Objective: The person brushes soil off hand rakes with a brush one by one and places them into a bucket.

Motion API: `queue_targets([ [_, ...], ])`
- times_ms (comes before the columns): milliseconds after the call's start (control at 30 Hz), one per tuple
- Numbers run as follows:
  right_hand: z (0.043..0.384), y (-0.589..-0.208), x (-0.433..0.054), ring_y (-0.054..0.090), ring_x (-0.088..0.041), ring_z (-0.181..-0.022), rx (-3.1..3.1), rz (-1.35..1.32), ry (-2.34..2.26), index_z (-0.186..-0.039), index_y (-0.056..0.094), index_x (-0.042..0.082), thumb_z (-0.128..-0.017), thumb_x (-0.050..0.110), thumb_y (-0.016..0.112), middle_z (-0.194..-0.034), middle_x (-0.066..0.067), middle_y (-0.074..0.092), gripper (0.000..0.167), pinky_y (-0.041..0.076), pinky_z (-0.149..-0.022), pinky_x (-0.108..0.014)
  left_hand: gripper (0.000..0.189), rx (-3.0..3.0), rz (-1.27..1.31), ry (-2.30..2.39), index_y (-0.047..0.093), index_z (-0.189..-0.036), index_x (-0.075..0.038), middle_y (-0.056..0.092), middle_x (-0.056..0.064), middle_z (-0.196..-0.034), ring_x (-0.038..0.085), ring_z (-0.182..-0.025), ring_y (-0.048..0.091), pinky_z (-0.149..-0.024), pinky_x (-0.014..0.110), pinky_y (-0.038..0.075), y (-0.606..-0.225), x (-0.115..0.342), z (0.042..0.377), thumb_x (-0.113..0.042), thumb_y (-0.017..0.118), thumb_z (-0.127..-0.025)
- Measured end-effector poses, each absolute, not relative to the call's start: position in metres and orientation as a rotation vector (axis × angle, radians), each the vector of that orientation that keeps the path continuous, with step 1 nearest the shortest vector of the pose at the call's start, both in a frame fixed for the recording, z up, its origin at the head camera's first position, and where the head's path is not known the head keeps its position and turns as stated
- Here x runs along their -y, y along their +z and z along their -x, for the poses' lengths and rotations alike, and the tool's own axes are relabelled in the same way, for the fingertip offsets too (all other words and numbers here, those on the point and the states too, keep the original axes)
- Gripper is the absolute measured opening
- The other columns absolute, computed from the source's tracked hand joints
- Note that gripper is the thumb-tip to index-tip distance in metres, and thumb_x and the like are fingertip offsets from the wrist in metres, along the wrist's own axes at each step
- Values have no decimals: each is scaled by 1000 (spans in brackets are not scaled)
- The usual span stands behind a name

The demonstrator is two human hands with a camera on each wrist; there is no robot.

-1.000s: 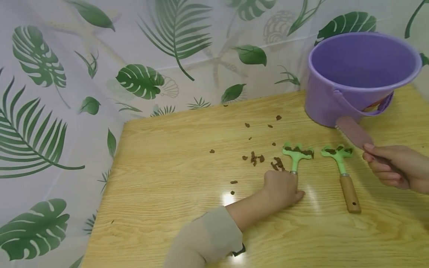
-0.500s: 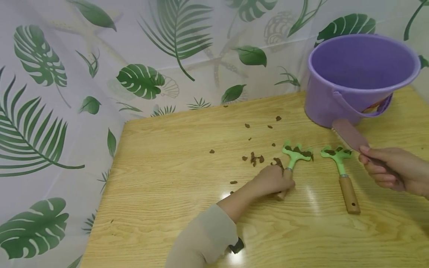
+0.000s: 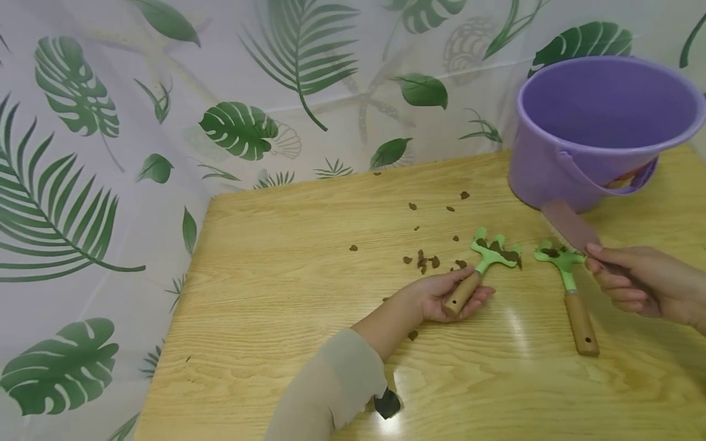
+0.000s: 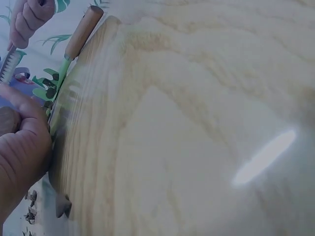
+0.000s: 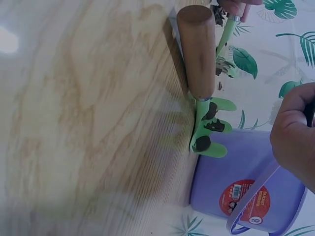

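Observation:
My left hand (image 3: 430, 297), turned palm up, holds a small hand rake (image 3: 464, 293) by its wooden handle, thumb over the top. Brown dirt clings to the rake's green tines, which point away to the right. In my right hand (image 3: 653, 278) is a mauve brush (image 3: 570, 225), gripped by its handle with pale bristles facing down-left. The brush overlaps the tines of a second hand rake (image 3: 580, 324) in the head view. That second rake lies on the table between my hands, dirt on its tines too, as the right wrist view shows from close by (image 5: 197, 54).
A purple bucket (image 3: 543, 153) with its handle hanging down stands at the back right. Brown crumbs (image 3: 423, 260) are scattered over the wooden table (image 3: 276, 275) left of the rakes. A leaf-printed cloth (image 3: 231, 55) rises behind the table and along its left side.
My left hand has lifted the first rake's handle and turned from palm down to palm up, swinging the handle left. The brush in my right hand has shifted slightly left toward the second rake.

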State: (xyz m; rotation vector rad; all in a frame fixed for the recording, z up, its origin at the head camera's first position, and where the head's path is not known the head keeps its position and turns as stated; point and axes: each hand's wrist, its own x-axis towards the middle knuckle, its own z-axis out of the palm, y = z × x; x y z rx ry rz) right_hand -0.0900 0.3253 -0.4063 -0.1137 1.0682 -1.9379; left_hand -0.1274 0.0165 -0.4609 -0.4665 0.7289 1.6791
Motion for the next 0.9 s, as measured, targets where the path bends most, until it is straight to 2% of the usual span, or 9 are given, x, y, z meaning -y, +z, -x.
queue_targets([
  [67,90,-407,-323,6,-19,-51,-1003,132,-1951,-97,57,9,-106,26,11,-66,7,46,50,9,-44,-28,52,-670,494,1684,50,-130,1,60,3,-72,6,-56,59,-48,14,51,-461,-16,127,-42,41,-100],
  [133,90,-407,-321,6,-18,-50,-929,157,-1959,-98,56,8,-106,26,9,-64,5,39,51,9,-44,-28,46,-617,521,1691,58,-114,-1,57,1,-69,4,-52,55,-44,11,48,-461,-15,127,-42,43,-99],
  [200,91,-405,-317,6,-17,-49,-884,178,-1963,-99,56,8,-106,26,9,-63,2,28,51,7,-43,-27,43,-572,525,1693,60,-98,-1,54,-1,-65,2,-49,52,-41,10,45,-460,-15,127,-42,45,-98],
  [233,91,-404,-316,6,-17,-49,-876,181,-1961,-98,56,8,-106,27,9,-63,1,23,51,7,-43,-27,43,-561,515,1695,60,-94,-2,53,-2,-64,1,-48,51,-40,9,44,-459,-14,127,-42,45,-98],
  [300,92,-403,-314,7,-17,-50,-892,189,-1947,-98,56,8,-106,26,9,-63,1,25,51,7,-43,-27,43,-540,490,1687,61,-89,-3,50,-3,-62,1,-46,47,-38,9,41,-457,-12,127,-42,44,-98],
  [467,93,-399,-305,8,-19,-51,-1031,199,-1894,-97,56,9,-107,24,11,-66,8,46,49,8,-43,-29,46,-558,334,1664,58,-89,-5,43,-6,-59,0,-41,42,-34,7,34,-447,-4,124,-44,36,-101],
  [667,90,-382,-284,9,-19,-47,-1160,147,-1828,-92,55,12,-107,27,19,-61,6,40,42,6,-41,-33,39,-603,418,1710,55,-86,-7,44,-7,-58,0,-41,41,-35,7,34,-428,4,114,-41,41,-100],
  [900,87,-362,-258,24,-12,-43,-1527,150,-1587,-88,52,10,-105,32,29,-58,5,38,36,4,-37,-37,39,-566,485,1731,52,-79,-11,43,-8,-57,0,-40,40,-35,8,34,-405,17,109,-41,41,-100],
])
